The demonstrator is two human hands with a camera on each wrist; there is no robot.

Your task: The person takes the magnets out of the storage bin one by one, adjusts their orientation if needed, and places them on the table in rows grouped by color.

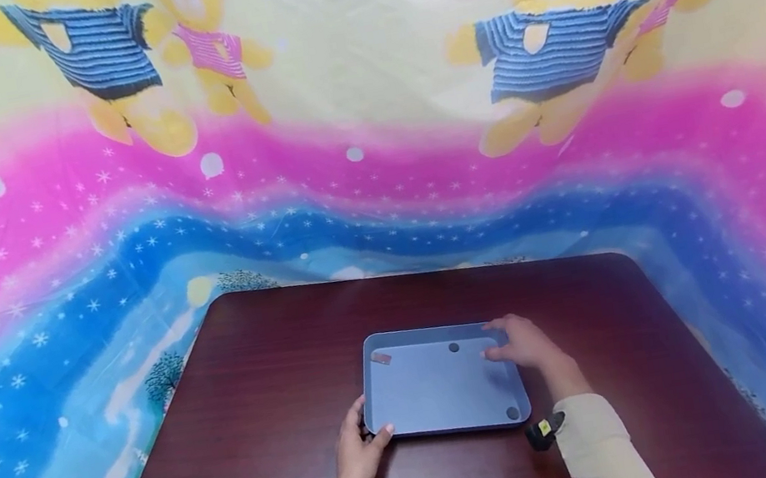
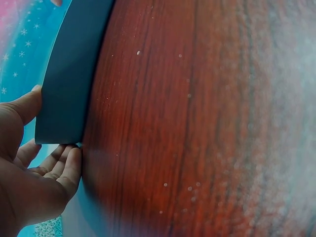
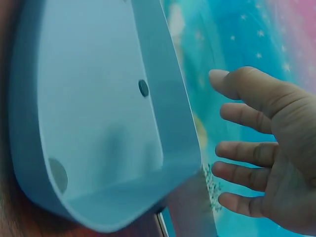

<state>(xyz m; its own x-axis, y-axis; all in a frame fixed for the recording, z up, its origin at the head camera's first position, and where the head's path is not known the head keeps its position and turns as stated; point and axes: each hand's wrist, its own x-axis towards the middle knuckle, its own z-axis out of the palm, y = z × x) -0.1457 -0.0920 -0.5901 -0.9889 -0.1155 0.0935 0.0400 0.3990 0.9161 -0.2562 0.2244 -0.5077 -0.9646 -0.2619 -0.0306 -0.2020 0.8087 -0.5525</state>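
A shallow blue-grey tray point(image 1: 446, 389) with rounded corners lies on the table. At its near left corner my left hand point(image 1: 359, 450) holds on, the thumb over the rim and the other fingers against the side, as the left wrist view of the tray wall point(image 2: 74, 74) shows. My right hand point(image 1: 522, 344) is by the far right corner; in the right wrist view its fingers are spread just outside the rim. Inside the tray are a dark round disc point(image 1: 453, 347) near the far wall, a greyish disc point(image 1: 513, 413) in the near right corner, and a small reddish-brown rectangular piece point(image 1: 381, 358) at the far left.
The dark red wood-grain table point(image 1: 264, 394) extends around the tray on all sides. Behind it hangs a cloth point(image 1: 361, 107) printed with bears and snowflakes. A black device point(image 1: 543, 432) with a yellow label is at the right sleeve's cuff.
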